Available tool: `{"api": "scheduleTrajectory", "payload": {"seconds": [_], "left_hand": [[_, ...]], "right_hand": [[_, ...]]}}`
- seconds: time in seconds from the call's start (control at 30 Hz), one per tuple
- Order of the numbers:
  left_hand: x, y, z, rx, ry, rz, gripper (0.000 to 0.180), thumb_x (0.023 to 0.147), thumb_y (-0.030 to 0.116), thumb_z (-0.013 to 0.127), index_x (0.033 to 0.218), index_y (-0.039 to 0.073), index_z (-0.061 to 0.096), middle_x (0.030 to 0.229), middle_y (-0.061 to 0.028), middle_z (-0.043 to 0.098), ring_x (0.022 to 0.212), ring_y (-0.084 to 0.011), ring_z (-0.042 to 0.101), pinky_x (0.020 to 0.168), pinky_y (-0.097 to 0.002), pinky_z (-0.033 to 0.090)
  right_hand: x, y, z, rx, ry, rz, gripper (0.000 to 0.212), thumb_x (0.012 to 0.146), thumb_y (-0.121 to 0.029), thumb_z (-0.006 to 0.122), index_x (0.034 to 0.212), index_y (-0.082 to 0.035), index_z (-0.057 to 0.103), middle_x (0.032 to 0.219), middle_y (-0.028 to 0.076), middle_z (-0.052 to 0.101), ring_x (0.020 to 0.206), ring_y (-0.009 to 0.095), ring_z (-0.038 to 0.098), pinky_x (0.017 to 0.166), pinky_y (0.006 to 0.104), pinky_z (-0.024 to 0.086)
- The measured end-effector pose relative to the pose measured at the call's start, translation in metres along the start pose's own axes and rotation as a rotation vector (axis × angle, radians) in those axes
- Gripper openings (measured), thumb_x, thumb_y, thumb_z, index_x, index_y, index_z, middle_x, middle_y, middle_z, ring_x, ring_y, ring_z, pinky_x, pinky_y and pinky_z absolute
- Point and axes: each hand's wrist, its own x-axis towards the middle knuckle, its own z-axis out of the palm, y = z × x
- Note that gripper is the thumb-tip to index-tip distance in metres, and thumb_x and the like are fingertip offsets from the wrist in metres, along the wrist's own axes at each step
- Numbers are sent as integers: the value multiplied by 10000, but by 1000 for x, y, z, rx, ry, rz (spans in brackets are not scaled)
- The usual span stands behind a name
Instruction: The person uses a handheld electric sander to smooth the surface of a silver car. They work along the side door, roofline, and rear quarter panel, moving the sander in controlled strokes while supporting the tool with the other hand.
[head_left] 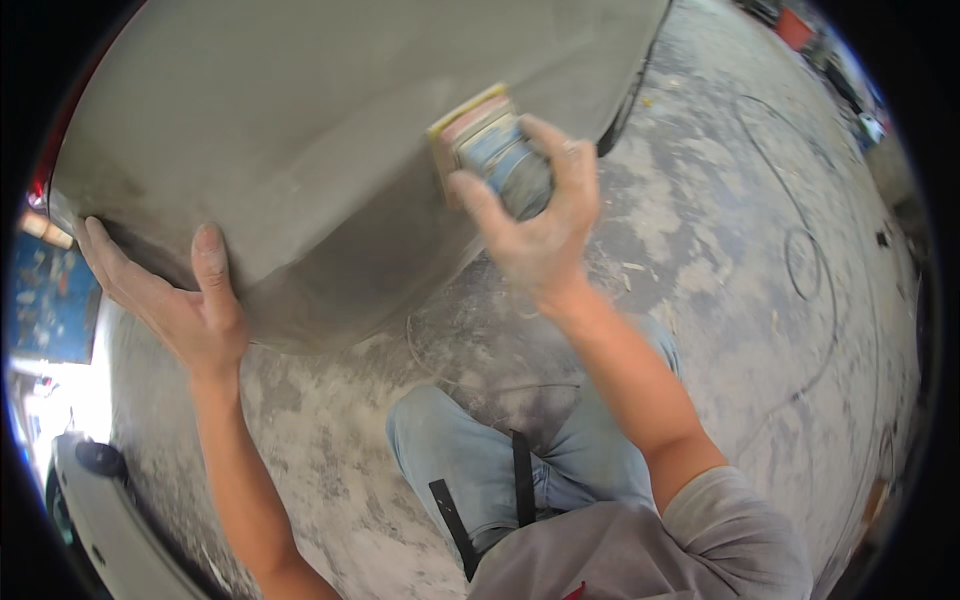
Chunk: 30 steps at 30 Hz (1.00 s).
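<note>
Head view, panel [300, 130]: grey, dull, primer-coated car body part, curved, filling upper left; lower edge above dusty floor [720, 250].
Left hand [185, 300]: flat against panel's lower edge, fingers [212, 262] spread, thumb up, gripping nothing.
Right hand [540, 215]: dust-covered, fingers curled tight around block [485, 140].
Block: sanding pad, yellow-edged, face pressed to panel right of centre, slightly blurred.
Knees [500, 460]: blue jeans, close below panel.
Risk: block tilted on edge likely to gouge curve; uneven pressure likely to cut through coating; dusty grip liable to slip.
</note>
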Motion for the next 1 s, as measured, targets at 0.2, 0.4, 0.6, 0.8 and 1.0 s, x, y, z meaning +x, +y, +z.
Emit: {"api": "scheduleTrajectory", "payload": {"seconds": [0.2,0.4,0.6,0.8,1.0], "left_hand": [[-6,-100,-11,-297,7,-144,1091,1049,628,636,1678,-143,187,1764,-337,195,1656,-446,175,1344,-529,117],[-1,-151,3,-383,69,-132,1142,1011,665,680,1653,-169,236,1737,-347,259,1634,-443,241,1337,-506,178],[18,-172,12,-573,43,-354,1182,969,721,710,1575,-226,345,1605,-369,447,1507,-437,445,1271,-457,317],[19,-170,18,-462,117,-368,1131,988,753,657,1533,-208,414,1535,-333,535,1419,-411,531,1218,-447,371],[16,-175,19,-466,70,-404,1112,1021,777,569,1542,-192,406,1497,-316,549,1395,-406,540,1208,-438,370]], "right_hand": [[-46,-127,28,-117,26,-131,711,718,-274,987,1310,-35,675,1002,135,620,773,257,608,620,376,558],[-80,-216,64,-250,1,-71,760,678,-274,974,1352,-97,670,985,141,560,752,276,615,553,365,517],[-87,-250,79,-322,-30,-212,772,608,-186,930,1340,-139,688,964,123,532,733,290,628,546,376,515],[-67,-210,53,-298,54,-73,775,660,-263,992,1357,-121,686,981,141,599,747,294,610,562,388,526],[-32,-116,28,-229,143,10,663,731,-334,972,1266,-70,683,1064,180,638,822,351,696,717,448,584]]}}
